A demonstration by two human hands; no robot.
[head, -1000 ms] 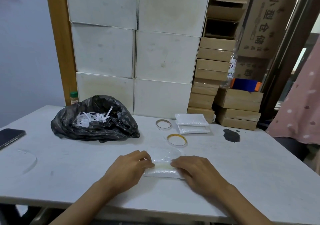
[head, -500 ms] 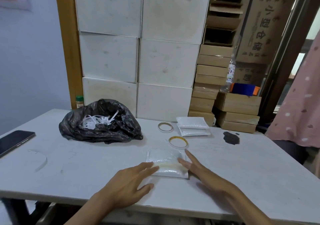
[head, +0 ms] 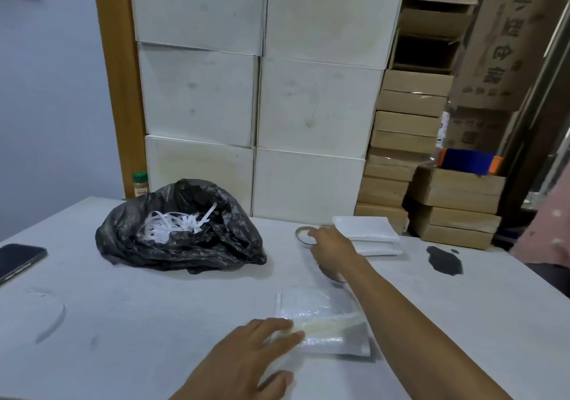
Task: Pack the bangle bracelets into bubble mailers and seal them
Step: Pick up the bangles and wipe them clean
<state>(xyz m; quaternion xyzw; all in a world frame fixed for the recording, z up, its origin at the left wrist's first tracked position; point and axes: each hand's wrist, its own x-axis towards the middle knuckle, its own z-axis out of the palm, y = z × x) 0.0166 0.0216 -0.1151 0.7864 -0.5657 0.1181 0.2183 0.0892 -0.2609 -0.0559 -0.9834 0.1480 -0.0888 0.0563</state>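
A white bubble mailer [head: 320, 316] lies flat near the table's front edge. My left hand [head: 246, 362] rests flat on its left end, fingers apart. My right hand [head: 331, 245] is stretched far forward, its fingertips touching a pale bangle [head: 300, 235] that lies on the table. A second bangle [head: 332, 277] is mostly hidden under my right wrist. A small stack of white bubble mailers [head: 370, 237] sits just right of my right hand.
A black plastic bag [head: 216, 245] holding white strips lies left of the bangles. A phone [head: 18, 260] sits at the left edge, a black stain [head: 444, 259] at the right. White boxes [head: 308, 106] and cardboard boxes [head: 456, 202] wall the back. A pink dotted garment [head: 552, 236] is at far right.
My right hand left the mailer and reached forward over the near bangle to the far one. My left hand slid onto the mailer's left end. The camera moved closer.
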